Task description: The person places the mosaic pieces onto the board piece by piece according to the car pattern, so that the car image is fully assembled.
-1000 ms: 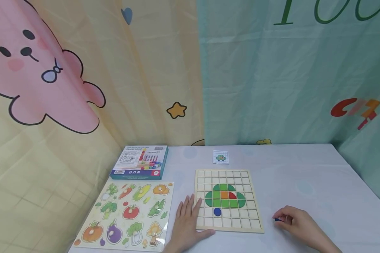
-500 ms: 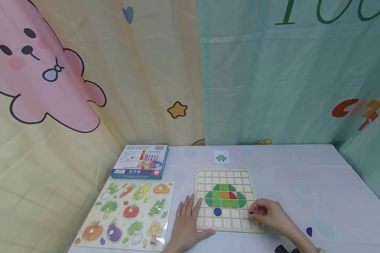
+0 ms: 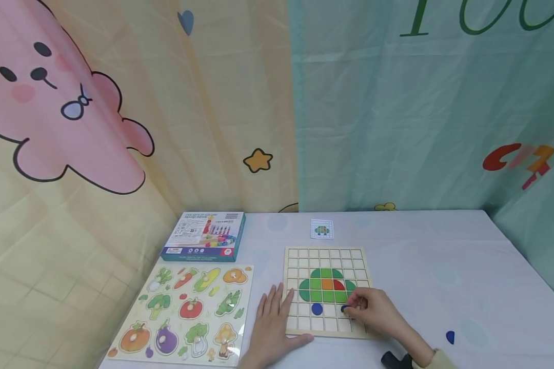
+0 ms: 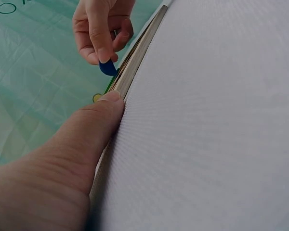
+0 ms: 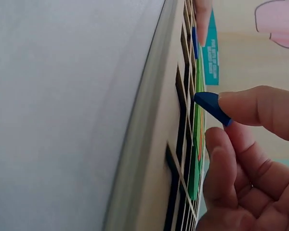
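A wooden grid board (image 3: 300, 328) lies on the table, with green, orange and red pieces (image 3: 328, 284) forming a rounded shape and a blue disc (image 3: 317, 309) below them. My right hand (image 3: 374, 310) pinches a small dark blue piece (image 5: 213, 107) with a curved edge between thumb and finger, over the lower right squares. The left wrist view also shows this blue piece (image 4: 107, 68) close over the board. My left hand (image 3: 272, 328) rests at the board's left side, fingers straight and spread, its thumb (image 4: 94, 115) along the near edge.
Behind the board lies a small pattern card (image 3: 322, 230). To the left are a vegetable puzzle board (image 3: 138, 307) and a printed box (image 3: 203, 237). Another blue piece (image 3: 450, 337) lies on the table at right, beyond my right forearm.
My right hand has carried the blue piece leftward from the table at right to over the board's lower squares. The loose blue piece has come into sight. My left hand has stayed still.
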Demonstrator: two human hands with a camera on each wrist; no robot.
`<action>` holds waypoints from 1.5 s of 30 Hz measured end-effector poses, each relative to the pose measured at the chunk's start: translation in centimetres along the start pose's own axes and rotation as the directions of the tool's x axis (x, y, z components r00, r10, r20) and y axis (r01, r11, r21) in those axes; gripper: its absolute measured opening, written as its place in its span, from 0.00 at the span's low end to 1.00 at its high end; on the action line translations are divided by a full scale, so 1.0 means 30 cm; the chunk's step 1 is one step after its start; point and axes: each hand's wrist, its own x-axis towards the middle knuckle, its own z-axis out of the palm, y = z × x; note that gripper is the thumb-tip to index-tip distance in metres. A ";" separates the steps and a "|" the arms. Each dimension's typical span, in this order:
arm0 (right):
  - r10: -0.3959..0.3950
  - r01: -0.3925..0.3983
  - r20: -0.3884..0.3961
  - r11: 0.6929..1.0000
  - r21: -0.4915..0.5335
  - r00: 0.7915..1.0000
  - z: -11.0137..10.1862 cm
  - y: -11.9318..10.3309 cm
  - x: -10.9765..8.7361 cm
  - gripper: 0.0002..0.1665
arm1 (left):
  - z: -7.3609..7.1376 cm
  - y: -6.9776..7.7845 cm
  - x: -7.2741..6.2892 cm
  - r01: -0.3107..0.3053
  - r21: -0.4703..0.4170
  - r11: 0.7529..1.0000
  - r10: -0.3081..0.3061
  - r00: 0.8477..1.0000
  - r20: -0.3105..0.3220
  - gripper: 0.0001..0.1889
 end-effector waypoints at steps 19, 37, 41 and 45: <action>0.071 -0.073 -0.020 0.984 -0.163 0.997 0.016 -0.026 0.022 0.12 | 0.002 -0.004 0.002 -0.009 0.006 1.000 0.009 1.000 -0.009 0.56; 0.095 -0.106 -0.060 0.971 -0.214 0.994 -0.001 -0.035 0.001 0.14 | 0.012 -0.001 0.003 -0.007 -0.001 1.000 0.007 1.000 -0.013 0.56; 0.134 -0.156 -0.112 0.964 -0.215 0.985 -0.065 -0.017 -0.045 0.13 | 0.018 0.000 0.007 -0.012 -0.008 1.000 0.012 1.000 -0.009 0.56; 0.171 -0.213 -0.179 0.946 -0.246 0.969 -0.160 0.038 -0.109 0.12 | 0.021 -0.002 0.005 -0.011 -0.007 1.000 0.011 1.000 -0.006 0.56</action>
